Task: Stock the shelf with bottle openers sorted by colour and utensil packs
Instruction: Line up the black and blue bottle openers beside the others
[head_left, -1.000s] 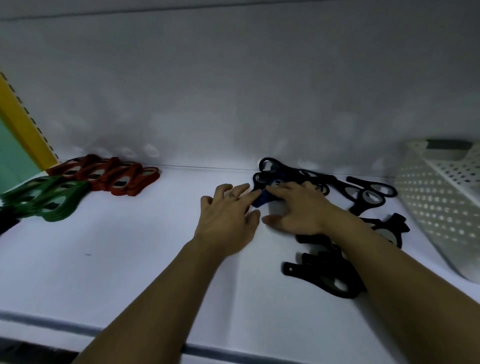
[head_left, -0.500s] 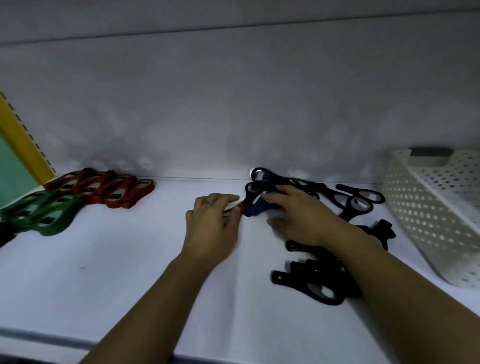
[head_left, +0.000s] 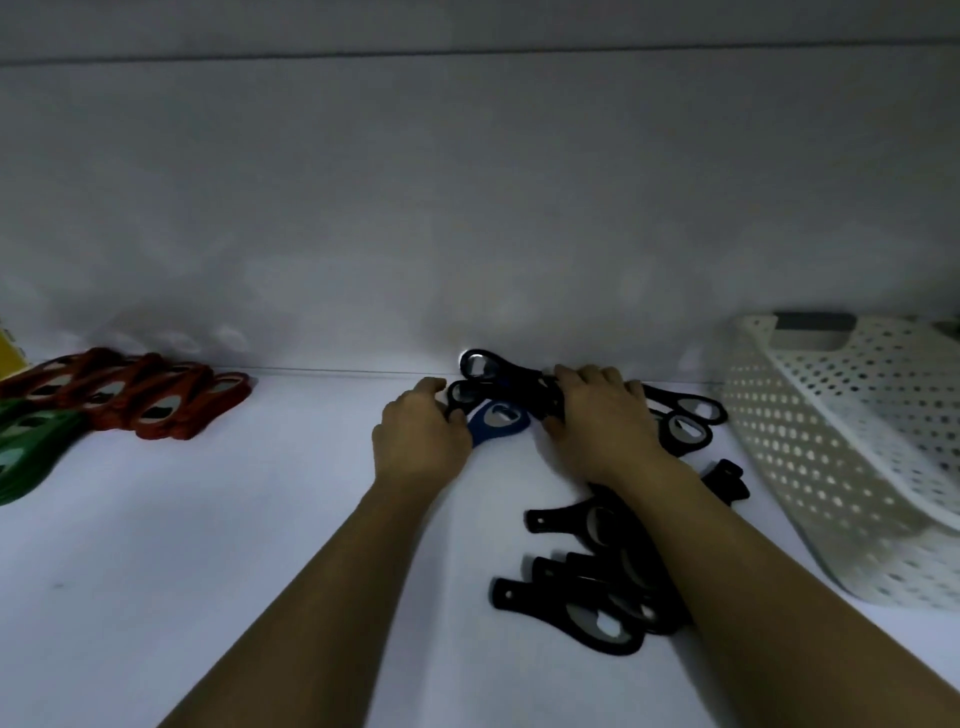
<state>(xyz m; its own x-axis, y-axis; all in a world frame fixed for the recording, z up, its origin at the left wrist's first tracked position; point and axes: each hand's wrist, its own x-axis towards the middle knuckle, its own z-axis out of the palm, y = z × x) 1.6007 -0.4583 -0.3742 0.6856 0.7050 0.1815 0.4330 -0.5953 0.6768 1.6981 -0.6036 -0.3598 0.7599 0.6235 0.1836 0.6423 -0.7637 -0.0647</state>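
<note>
On the white shelf (head_left: 208, 519), a flat blue bottle opener (head_left: 498, 421) with a plastic body and a metal-lined oval mouth lies near the back wall, between the two hands and against a loose cluster of black bottle openers (head_left: 685, 428) of the same pattern. The left hand (head_left: 421, 441) has its fingers curled down over the narrow handle end of the blue one. Whether it pinches the handle or only covers it is hidden by the knuckles. The right hand (head_left: 597, 421) is bent over the handles of the black cluster, thumb tucked low at the side, and looks to be grasping them.

A second heap of black openers (head_left: 597, 597) sits nearer the shelf's front edge, under the right forearm. Far left lie a row of red bottle openers (head_left: 150, 400) and, beside it, a group of green bottle openers (head_left: 31, 447). A white perforated plastic basket (head_left: 831, 457) stands tilted at the right.

Judging by its build, the blue piece should be light, stiff and fairly slick, and it lies too flat on the shelf to get fingers under easily. The best hold is probably the slim handle, taken edge to edge, or a fingertip hooked through the oval mouth. Its head touches the black rings, so lifting it straight up may drag a neighbour along. Sliding it clear first seems safer.
</note>
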